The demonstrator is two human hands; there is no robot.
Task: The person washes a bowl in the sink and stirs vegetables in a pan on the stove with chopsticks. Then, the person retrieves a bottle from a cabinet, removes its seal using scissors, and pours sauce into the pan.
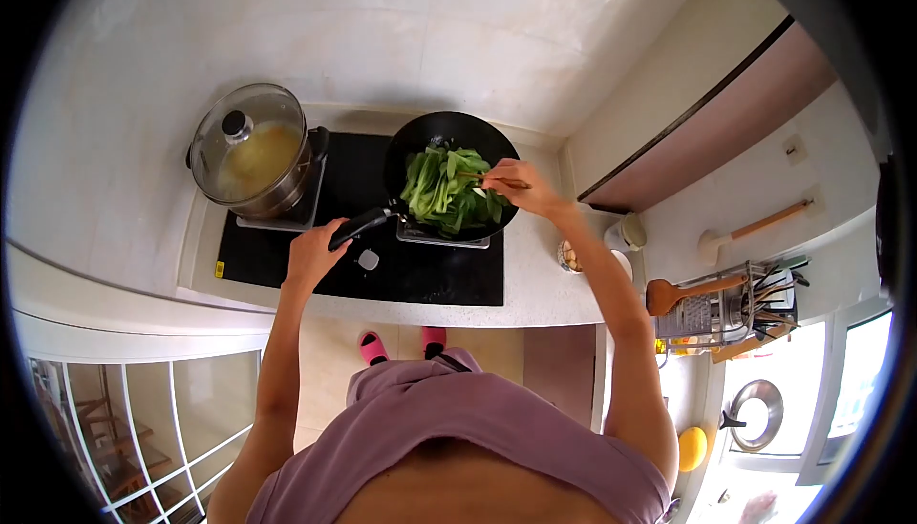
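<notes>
A black wok [413, 139] sits on the right burner of the cooktop, with leafy greens [441, 186] heaped inside it. My left hand [317, 253] is closed around the end of its black handle [359, 226]. Over the wok's right side, my right hand [521, 186] grips thin brown wooden chopsticks [470, 176]. Their tips reach into the greens, where the leaves partly hide them.
A steel pot [277, 201] with a glass lid stands on the left burner of the black cooktop [439, 280]. To the right are a small jar [570, 256], a lidded canister [626, 233] and a utensil rack [712, 319]. A wooden spatula [669, 297] lies across the rack.
</notes>
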